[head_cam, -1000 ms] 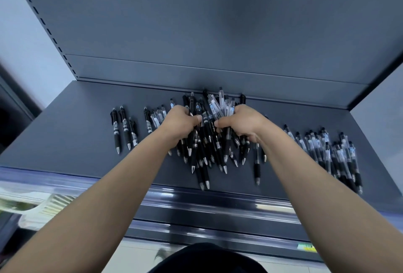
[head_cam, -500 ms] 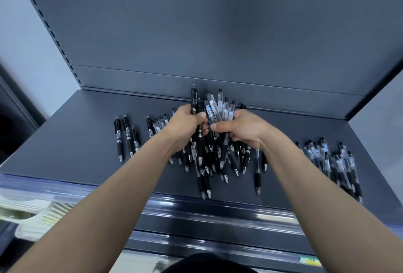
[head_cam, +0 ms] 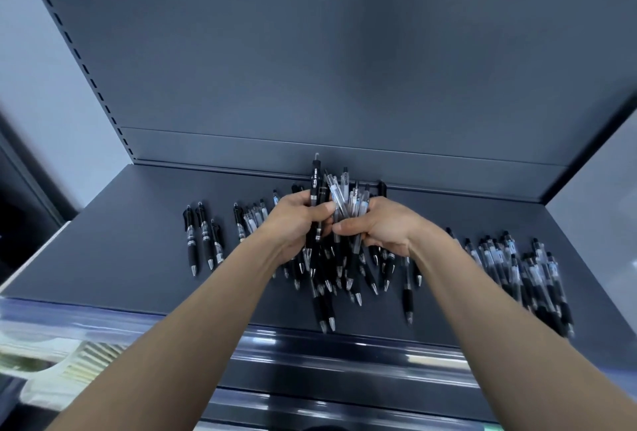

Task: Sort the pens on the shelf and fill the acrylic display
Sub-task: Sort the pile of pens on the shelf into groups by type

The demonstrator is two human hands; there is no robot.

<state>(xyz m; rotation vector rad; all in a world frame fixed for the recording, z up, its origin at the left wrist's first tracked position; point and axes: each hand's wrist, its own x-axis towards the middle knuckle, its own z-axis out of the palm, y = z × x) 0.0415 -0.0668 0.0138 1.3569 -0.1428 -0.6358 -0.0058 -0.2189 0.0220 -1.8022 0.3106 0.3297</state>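
A thick bundle of black and clear pens stands nearly upright over the middle of the dark grey shelf. My left hand grips it from the left and my right hand grips it from the right, fingertips meeting in front. Pen tips hang below my hands over a loose heap of pens. Three black pens lie side by side at the left. A small group of clear pens lies beside my left wrist. Several more pens lie at the right. No acrylic display is in view.
The shelf's back panel rises right behind the bundle. A glossy price rail runs along the shelf's front edge. Pale goods show on a lower level at the bottom left. A perforated upright borders the left side.
Both hands have drawn closer together around the bundle and lifted it, so the pens stand more upright and higher against the back panel. The camera view has tilted upward.
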